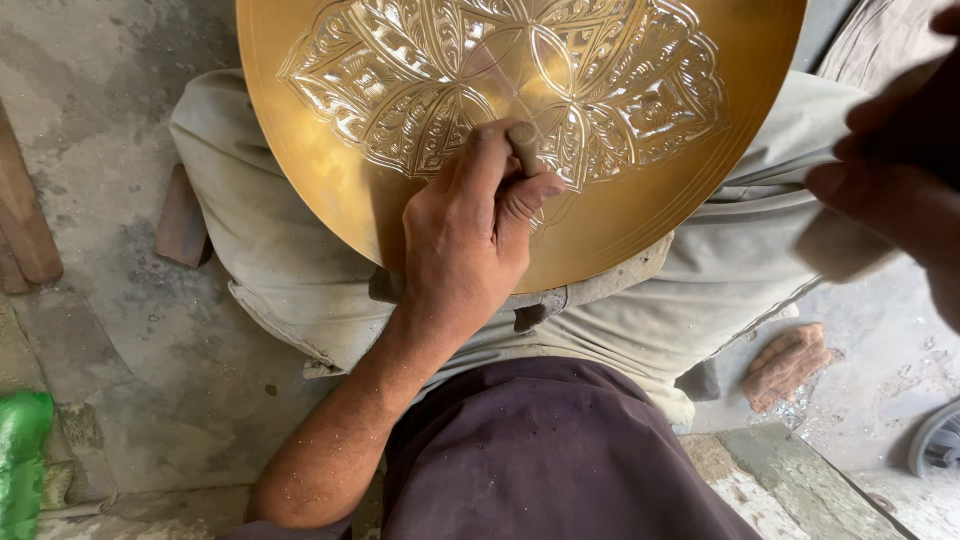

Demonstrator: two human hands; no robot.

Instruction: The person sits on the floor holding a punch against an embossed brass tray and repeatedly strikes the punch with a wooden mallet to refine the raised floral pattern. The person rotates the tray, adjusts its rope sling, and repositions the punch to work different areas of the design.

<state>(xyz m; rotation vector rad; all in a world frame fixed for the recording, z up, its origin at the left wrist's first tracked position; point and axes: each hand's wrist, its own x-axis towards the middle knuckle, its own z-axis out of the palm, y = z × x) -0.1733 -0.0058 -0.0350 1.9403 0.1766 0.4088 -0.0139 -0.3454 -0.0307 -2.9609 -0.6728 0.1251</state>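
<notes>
Round golden brass plate with an engraved floral pattern (pixel 620 190) fills the upper centre of the frame, resting on the person's lap over beige trousers (pixel 690 320). Left hand (pixel 470 230), centre frame, fingers curled tight around a short metal chisel (pixel 523 145), tip on the plate. Right hand (pixel 900 170), blurred at the right edge; cannot tell its grip. Rough grey concrete floor (pixel 120 200) all around. Brown wooden block (pixel 183 220) at left, green plastic object (pixel 20 460) lower left, reddish stone lump (pixel 788 362) lower right.
</notes>
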